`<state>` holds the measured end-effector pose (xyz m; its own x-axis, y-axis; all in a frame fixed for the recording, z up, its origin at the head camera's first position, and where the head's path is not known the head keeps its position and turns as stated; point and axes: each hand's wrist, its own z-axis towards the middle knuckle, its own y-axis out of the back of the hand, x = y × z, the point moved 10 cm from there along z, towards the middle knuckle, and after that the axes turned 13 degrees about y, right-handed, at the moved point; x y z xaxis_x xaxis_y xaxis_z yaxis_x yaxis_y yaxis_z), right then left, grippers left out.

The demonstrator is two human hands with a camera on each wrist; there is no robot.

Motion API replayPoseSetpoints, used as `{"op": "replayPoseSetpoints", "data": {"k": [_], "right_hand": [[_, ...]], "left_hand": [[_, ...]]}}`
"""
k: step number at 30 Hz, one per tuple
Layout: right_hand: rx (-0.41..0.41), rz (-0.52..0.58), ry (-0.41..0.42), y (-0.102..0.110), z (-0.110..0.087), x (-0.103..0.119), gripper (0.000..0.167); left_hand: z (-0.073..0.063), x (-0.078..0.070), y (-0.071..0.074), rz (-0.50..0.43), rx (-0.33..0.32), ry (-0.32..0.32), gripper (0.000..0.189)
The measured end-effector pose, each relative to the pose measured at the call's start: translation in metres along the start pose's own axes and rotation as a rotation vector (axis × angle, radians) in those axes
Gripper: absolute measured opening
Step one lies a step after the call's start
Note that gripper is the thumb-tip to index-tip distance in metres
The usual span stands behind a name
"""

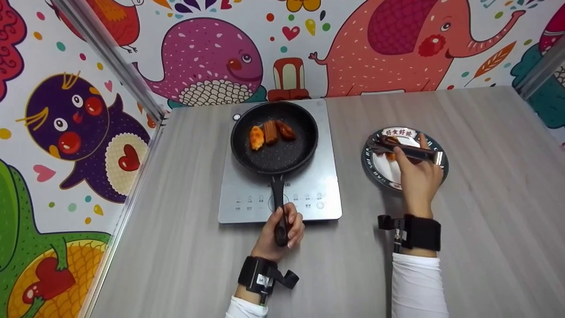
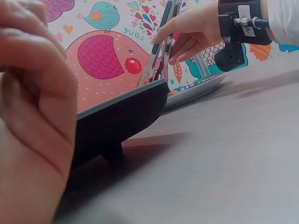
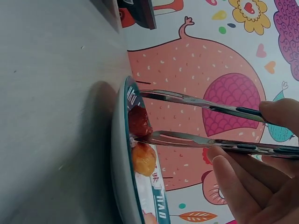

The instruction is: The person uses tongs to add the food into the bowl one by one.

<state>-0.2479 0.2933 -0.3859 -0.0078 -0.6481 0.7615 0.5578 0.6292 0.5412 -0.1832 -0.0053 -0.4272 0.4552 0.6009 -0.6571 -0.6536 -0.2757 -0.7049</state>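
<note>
White sleeves and black wrist straps lie nearest, toward six o'clock. The left hand grips the handle of a black pan on a silver cooker; its small panel labels are too blurred to read. Three food pieces lie in the pan. At the pan's three o'clock, the right hand holds metal tongs, prongs apart, astride a dark red piece on a plate. An orange piece lies beside it. The rim's letters include "HAO"; characters at twelve o'clock appear to read 好食好味.
</note>
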Motion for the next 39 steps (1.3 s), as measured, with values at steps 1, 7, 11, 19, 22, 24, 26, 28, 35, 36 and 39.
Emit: {"op": "replayPoseSetpoints", "data": {"k": [1, 7, 11, 19, 22, 24, 26, 28, 35, 36, 39], "right_hand": [[0.0, 0.004, -0.005, 0.0, 0.0, -0.001, 0.066], [-0.017, -0.014, -0.018, 0.0, -0.001, -0.007, 0.065], [-0.013, -0.025, -0.022, -0.001, -0.001, -0.009, 0.063], [-0.001, -0.039, 0.01, -0.001, 0.001, -0.005, 0.055], [-0.02, -0.037, 0.03, 0.0, 0.001, -0.002, 0.051], [-0.031, -0.033, 0.039, 0.001, 0.001, 0.0, 0.049], [-0.037, -0.032, 0.047, 0.002, 0.002, 0.001, 0.049], [-0.05, -0.03, 0.056, 0.003, 0.002, 0.003, 0.048], [-0.091, -0.06, 0.098, 0.007, 0.002, 0.005, 0.045], [-0.093, -0.064, 0.102, 0.007, 0.002, 0.005, 0.044], [-0.081, -0.069, 0.096, 0.006, 0.002, 0.005, 0.044]], "left_hand": [[0.0, 0.0, 0.0, 0.003, -0.003, 0.0, 0.028], [0.0, -0.001, -0.001, -0.003, -0.013, 0.0, 0.028], [0.001, -0.001, -0.003, -0.015, -0.008, 0.003, 0.028], [0.0, -0.001, -0.003, -0.019, -0.002, 0.001, 0.028], [0.0, -0.001, -0.001, -0.024, -0.006, 0.004, 0.028], [-0.001, -0.001, -0.001, -0.025, -0.007, 0.003, 0.028], [-0.001, -0.003, -0.003, -0.022, -0.005, 0.001, 0.028], [0.0, -0.005, -0.006, -0.019, -0.005, -0.001, 0.027], [-0.001, 0.0, 0.002, -0.005, -0.005, 0.004, 0.029], [-0.001, 0.001, 0.002, -0.003, -0.008, 0.005, 0.029], [-0.001, 0.001, 0.003, -0.004, -0.016, 0.006, 0.029]]}}
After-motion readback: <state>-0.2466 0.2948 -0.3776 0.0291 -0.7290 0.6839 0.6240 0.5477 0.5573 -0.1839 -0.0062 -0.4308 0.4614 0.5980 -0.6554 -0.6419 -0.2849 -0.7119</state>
